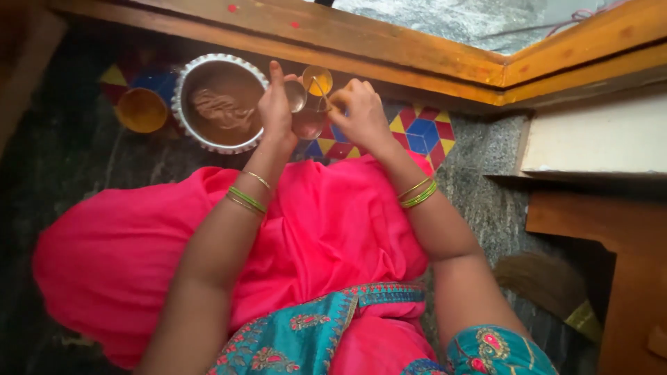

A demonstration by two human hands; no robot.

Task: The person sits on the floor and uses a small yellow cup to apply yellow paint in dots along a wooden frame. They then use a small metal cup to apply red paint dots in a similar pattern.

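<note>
The left hand is closed on a small metal cup, just beside the round tray. The right hand pinches a thin stick over the small yellow bowl, between both hands.

We see our two arms bare from the short sleeves down to the hands. On the wrist of our left hand sit several thin bangles, one gold-toned higher up and a cluster of bright green and gold ones below it. Our right hand carries a like stack of green and gold bangles at the wrist. We wear a bright pink drape that spreads in soft folds over the lap and knees. Its border is teal, worked with pink flowers and gold thread. The blouse sleeve on our right arm is teal too, with pink and gold embroidered motifs and a patterned hem.
</note>
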